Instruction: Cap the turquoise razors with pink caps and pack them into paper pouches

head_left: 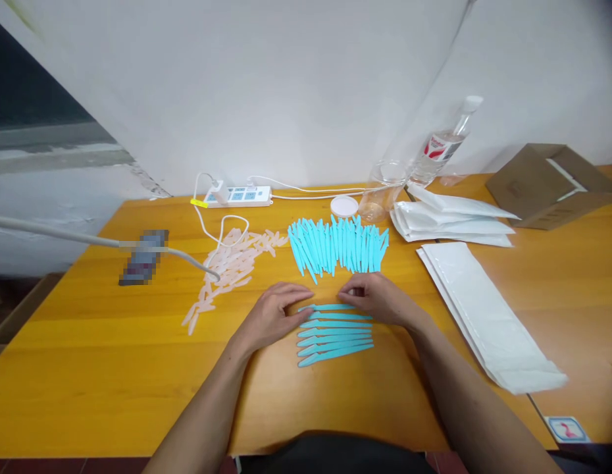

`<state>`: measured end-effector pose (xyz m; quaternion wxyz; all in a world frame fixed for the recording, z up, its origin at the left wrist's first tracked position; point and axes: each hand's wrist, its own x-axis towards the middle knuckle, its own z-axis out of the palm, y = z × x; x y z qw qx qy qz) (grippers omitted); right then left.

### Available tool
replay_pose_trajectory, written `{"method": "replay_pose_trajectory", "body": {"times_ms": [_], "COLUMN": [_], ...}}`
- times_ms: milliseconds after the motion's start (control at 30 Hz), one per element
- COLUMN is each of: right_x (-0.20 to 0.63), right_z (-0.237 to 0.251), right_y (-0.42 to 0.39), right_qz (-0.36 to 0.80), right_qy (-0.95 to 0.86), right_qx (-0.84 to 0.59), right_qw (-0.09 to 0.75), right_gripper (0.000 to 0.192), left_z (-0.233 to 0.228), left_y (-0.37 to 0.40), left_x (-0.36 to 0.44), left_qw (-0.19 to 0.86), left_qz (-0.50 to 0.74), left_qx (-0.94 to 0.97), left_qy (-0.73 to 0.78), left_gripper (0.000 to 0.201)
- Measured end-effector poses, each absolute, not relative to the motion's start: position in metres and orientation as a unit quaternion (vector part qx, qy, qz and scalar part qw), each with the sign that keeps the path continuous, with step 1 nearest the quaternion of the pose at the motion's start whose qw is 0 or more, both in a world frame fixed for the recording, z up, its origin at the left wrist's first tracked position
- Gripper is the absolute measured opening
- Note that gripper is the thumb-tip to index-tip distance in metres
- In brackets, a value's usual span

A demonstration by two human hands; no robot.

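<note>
Several light-blue eyebrow razors (335,340) lie side by side in a row on the table before me, handles to the right. My left hand (281,309) is open at their left ends, thumb and forefinger apart, with the thumb at the upper razors. Across the row, my right hand (378,299) is closed, thumb and finger curled together over the right end of the top razor (333,307). Whatever may be between those fingertips is hidden. Just beyond both hands lies a larger spread of blue razors (335,243), mostly pointing away from me.
Pale pink translucent pieces (231,260) are heaped at left under a white cable (187,257), near a blurred phone (144,257). Behind stand a power strip (241,196), a round white lid (344,206) and a bottle (439,148). White padded envelopes (488,316) and a cardboard box (533,187) are at right.
</note>
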<state>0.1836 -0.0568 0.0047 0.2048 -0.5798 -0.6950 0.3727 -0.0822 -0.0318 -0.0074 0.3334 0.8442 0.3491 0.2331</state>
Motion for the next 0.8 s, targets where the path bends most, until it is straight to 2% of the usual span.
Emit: {"method": "replay_pose_trajectory", "body": {"times_ms": [133, 233, 367, 467, 667, 800], "right_x": [0.177, 0.166, 0.158, 0.158, 0.164, 0.174], "right_z": [0.005, 0.008, 0.007, 0.001, 0.003, 0.015], "right_y": [-0.039, -0.013, 0.023, 0.041, 0.052, 0.046], "right_qz": [0.234, 0.161, 0.108, 0.105, 0.120, 0.133], "right_qy": [-0.644, -0.623, -0.599, -0.585, -0.577, -0.579], "right_qx": [-0.690, -0.743, -0.784, -0.798, -0.802, -0.796], "right_qw": [0.233, 0.186, 0.121, 0.101, 0.094, 0.112], "right_gripper": [0.031, 0.031, 0.039, 0.037, 0.028, 0.028], "left_z": [-0.009, -0.006, -0.001, 0.001, -0.008, -0.013], "left_y": [-0.039, -0.043, -0.044, -0.035, 0.002, 0.012], "left_x": [-0.070, -0.064, -0.066, -0.079, -0.145, -0.184], "left_qw": [0.302, 0.304, 0.359, 0.357, 0.204, 0.188], "left_qz": [0.198, 0.184, 0.196, 0.233, 0.293, 0.255], "left_qx": [0.892, 0.901, 0.881, 0.853, 0.781, 0.741], "left_qy": [0.273, 0.247, 0.237, 0.300, 0.513, 0.592], "left_gripper": [0.028, 0.023, 0.022, 0.027, 0.026, 0.031]}}
